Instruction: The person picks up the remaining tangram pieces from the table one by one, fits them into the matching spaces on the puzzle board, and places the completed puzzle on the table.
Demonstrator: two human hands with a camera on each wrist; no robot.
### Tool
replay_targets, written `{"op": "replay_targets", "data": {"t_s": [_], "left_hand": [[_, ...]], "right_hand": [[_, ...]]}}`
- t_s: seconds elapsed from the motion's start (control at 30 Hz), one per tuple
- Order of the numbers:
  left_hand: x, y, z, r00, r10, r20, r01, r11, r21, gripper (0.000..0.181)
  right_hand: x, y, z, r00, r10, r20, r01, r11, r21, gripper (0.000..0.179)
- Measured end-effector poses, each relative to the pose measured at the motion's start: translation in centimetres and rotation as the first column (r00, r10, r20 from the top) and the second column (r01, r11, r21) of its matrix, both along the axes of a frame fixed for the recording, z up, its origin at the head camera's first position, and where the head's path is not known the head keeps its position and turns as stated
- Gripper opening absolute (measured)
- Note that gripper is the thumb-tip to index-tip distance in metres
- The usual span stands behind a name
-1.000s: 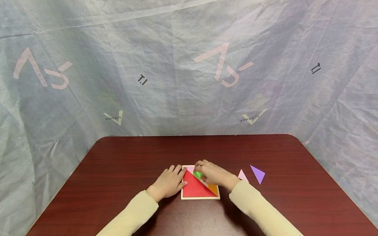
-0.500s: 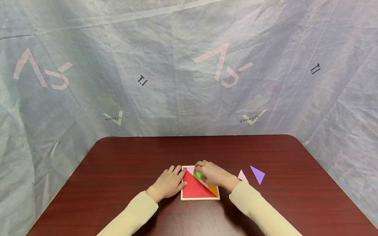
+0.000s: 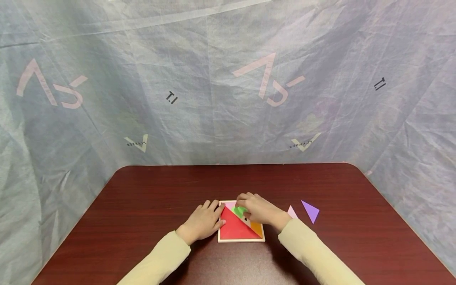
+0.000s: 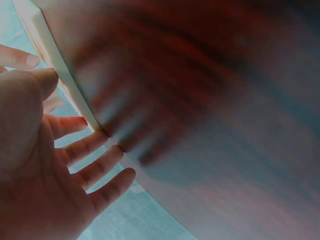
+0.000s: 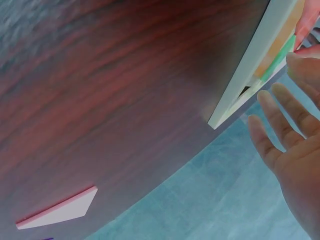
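Note:
A wooden tangram tray (image 3: 240, 240) holds a large red triangle (image 3: 235, 229), a pink piece (image 3: 229, 204) at its top left corner and an orange piece (image 3: 257, 228) at its right. Straight fingers of my left hand (image 3: 203, 221) touch the tray's left edge, the thumb reaching over the rim onto the red triangle. Above the tray, my right hand (image 3: 261, 209) pinches a green tangram piece (image 3: 240, 211) between thumb and fingers. Part of the green piece is hidden under the fingers. In the right wrist view, the green piece (image 5: 278, 60) shows as a narrow strip beside the thumb.
Right of the tray, a light pink triangle (image 3: 292, 212) lies partly behind the right wrist. A purple triangle (image 3: 311, 211) lies beyond it. The dark red wooden table (image 3: 160, 190) ends at a grey cloth backdrop (image 3: 213, 118).
My right hand has shifted slightly right with the green piece, and a small dark gap now shows near its thumb. The left hand stays in place.

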State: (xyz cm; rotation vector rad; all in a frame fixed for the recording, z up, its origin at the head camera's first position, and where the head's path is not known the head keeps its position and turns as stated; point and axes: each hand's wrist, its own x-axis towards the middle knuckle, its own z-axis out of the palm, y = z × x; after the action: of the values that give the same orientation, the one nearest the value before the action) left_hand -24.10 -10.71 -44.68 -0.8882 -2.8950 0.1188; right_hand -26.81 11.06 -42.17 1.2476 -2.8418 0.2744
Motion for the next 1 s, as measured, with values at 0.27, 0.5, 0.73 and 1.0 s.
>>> {"op": "replay_targets", "data": {"t_s": [0.27, 0.5, 0.73, 1.0], "left_hand": [[0.2, 0.0, 0.2, 1.000, 0.000, -0.019, 0.000, 1.000, -0.003, 0.053], [0.2, 0.1, 0.2, 1.000, -0.001, -0.026, 0.001, 1.000, 0.008, 0.052], [0.3, 0.1, 0.3, 1.000, -0.004, -0.019, 0.004, 1.000, 0.013, 0.052], [0.2, 0.0, 0.2, 1.000, -0.001, -0.010, 0.001, 1.000, 0.013, 0.052]], "right_hand": [[-0.1, 1.2, 0.1, 1.000, -0.002, -0.017, 0.001, 0.999, -0.045, 0.027], [0.2, 2.5, 0.5, 0.999, -0.031, -0.029, 0.029, 0.998, -0.064, 0.025], [0.3, 4.2, 0.7, 0.996, -0.063, -0.065, 0.057, 0.995, -0.082, 0.026], [0.5, 6.3, 0.9, 0.990, -0.115, -0.079, 0.108, 0.990, -0.096, 0.027]]}}
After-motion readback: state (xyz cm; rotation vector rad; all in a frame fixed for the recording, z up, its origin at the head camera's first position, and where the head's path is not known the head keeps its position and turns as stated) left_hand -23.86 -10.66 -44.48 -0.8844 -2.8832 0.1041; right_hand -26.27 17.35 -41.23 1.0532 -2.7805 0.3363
